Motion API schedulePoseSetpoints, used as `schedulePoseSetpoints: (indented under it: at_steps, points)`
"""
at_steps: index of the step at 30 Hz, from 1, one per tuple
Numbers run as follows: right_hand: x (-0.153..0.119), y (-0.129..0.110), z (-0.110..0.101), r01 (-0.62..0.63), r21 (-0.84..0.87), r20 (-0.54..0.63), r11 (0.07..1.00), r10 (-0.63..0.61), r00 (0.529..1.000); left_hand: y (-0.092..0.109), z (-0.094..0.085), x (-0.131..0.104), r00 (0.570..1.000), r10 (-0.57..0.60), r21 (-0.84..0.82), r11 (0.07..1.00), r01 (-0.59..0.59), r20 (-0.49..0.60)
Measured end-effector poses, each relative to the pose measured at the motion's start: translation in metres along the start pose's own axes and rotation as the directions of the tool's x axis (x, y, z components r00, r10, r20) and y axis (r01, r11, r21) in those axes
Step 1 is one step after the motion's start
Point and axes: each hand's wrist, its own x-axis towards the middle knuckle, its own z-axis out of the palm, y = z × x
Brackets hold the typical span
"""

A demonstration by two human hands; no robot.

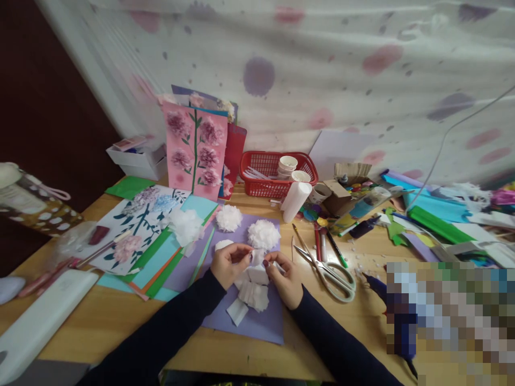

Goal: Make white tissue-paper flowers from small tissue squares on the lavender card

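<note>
Paper (258,258) is pinched by the left hand (228,265) and right hand (286,280).

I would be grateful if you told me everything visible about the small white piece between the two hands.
The small white piece is thin and pale, looking like soft tissue or crepe paper. The left hand and right hand pinch it at opposite sides, their fingertips partly covering its edges. It is over the purple sheet, on the wearer's side of a ruffled white ball. Whether it touches the loose white pieces below is unclear.
</note>
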Motion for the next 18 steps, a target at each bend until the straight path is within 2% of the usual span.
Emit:
schedulePoseSetpoints:
  at_steps: [11,18]
  points:
    - [0.002,0.003,0.0,0.018,0.047,-0.024,0.999,-0.017,1.0,-0.007,-0.004,0.006,0.985,-0.026,-0.064,0.998,0.016,-0.169]
    - [0.0,-0.002,0.002,0.033,0.047,0.023,0.998,-0.034,0.999,-0.001,0.004,-0.004,1.0,0.019,-0.063,0.998,-0.018,0.015]
